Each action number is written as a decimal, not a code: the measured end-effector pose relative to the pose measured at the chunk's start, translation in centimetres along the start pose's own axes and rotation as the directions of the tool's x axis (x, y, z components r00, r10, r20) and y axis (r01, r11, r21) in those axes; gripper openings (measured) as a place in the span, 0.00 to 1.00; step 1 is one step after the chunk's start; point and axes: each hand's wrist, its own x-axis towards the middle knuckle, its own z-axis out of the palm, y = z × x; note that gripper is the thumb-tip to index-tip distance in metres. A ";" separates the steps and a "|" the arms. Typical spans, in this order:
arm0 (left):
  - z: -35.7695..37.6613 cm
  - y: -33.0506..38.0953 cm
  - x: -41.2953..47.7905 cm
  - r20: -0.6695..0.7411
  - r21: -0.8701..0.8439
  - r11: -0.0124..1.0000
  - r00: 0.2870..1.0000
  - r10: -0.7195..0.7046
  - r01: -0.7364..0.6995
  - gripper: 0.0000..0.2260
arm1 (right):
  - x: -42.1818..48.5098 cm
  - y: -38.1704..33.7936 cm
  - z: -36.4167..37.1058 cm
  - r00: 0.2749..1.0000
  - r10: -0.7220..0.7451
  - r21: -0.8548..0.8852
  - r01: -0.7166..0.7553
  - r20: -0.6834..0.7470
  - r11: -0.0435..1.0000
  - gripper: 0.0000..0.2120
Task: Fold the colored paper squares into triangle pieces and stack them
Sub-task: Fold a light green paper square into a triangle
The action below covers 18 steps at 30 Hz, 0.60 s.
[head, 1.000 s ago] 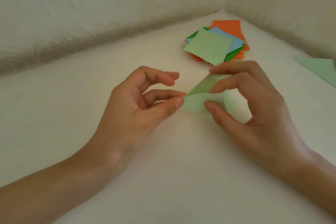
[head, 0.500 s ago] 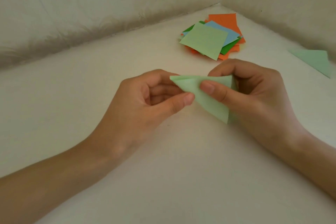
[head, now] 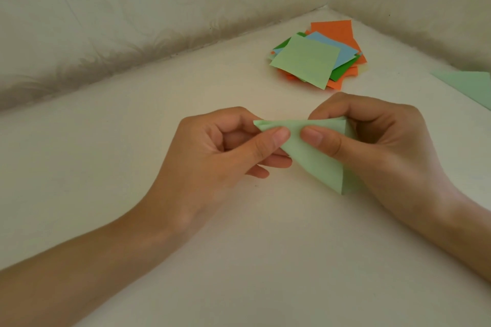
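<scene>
Left hand (head: 212, 151) and right hand (head: 377, 146) both pinch folded light-green paper triangle (head: 313, 156), thumbs on top; stack of colored paper squares (head: 318, 56) behind.

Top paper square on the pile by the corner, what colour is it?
The top paper square is light green, head view.

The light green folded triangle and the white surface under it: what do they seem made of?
Light green folded triangle: thin matte paper, shown by its sharp crease and dull colour. White surface: smooth, matte; perhaps board or laminate, I cannot tell.
</scene>
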 end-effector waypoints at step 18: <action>-0.1 0.0 0.1 -0.018 -0.054 0.998 1.000 -0.025 0.024 0.08 | 0.0 0.0 0.0 1.000 -0.003 0.006 0.003 0.001 1.000 0.03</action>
